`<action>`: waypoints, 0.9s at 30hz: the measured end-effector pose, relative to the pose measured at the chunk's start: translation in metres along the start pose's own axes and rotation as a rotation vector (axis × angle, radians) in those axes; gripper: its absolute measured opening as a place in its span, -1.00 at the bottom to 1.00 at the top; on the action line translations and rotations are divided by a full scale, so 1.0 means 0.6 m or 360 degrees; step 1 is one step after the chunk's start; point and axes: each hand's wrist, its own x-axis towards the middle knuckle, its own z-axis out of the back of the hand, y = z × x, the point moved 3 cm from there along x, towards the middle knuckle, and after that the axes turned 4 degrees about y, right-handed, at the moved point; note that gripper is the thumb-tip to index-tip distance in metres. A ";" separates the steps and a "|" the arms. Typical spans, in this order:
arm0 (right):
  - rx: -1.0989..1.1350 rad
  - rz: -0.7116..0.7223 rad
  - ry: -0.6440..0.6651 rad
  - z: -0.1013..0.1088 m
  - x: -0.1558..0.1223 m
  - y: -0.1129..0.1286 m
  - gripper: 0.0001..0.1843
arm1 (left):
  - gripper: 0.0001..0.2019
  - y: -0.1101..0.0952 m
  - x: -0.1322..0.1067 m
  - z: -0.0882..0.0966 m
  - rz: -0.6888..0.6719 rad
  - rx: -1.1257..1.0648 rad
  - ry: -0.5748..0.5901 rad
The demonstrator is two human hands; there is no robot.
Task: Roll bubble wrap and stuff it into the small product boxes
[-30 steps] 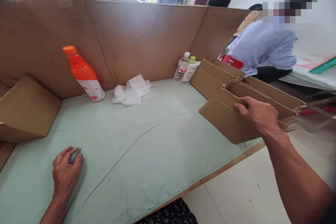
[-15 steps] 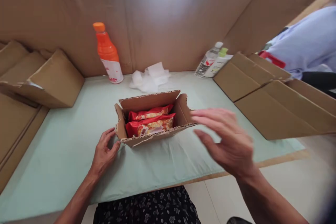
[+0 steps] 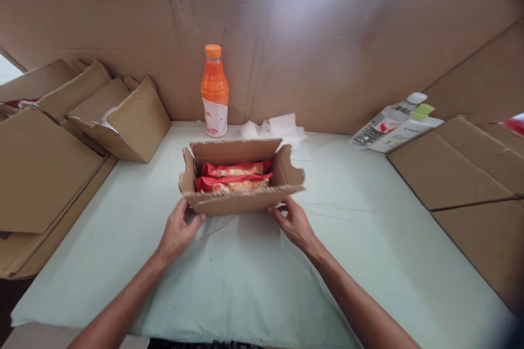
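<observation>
In the middle of the table stands a small open-topped cardboard box (image 3: 237, 205) with rough-cut rims. Two red snack packets (image 3: 245, 182) lie side by side inside it, their lower parts hidden by the front wall. My left hand (image 3: 178, 230) grips the box at its near left corner, thumb in front and fingers partly out of sight behind. At the near right corner, my right hand (image 3: 295, 222) holds the box low down between thumb and fingers.
Behind the box are an orange bottle (image 3: 215, 90) and crumpled white tissue (image 3: 282, 128). Cardboard boxes (image 3: 135, 125) flank the left side, more boxes (image 3: 454, 163) the right. A clear bottle (image 3: 382, 125) leans near the back right. A tall cardboard wall (image 3: 327, 43) closes the rear.
My right hand has come from the air at the right down to the box's near right corner and closed on it. The left hand stays at the left corner. The view has turned left.
</observation>
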 end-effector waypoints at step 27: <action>-0.0445 0.0247 -0.0546 0.012 0.432 0.042 -0.68 | -0.62 0.113 0.239 0.055 -0.0001 0.0018 -0.0758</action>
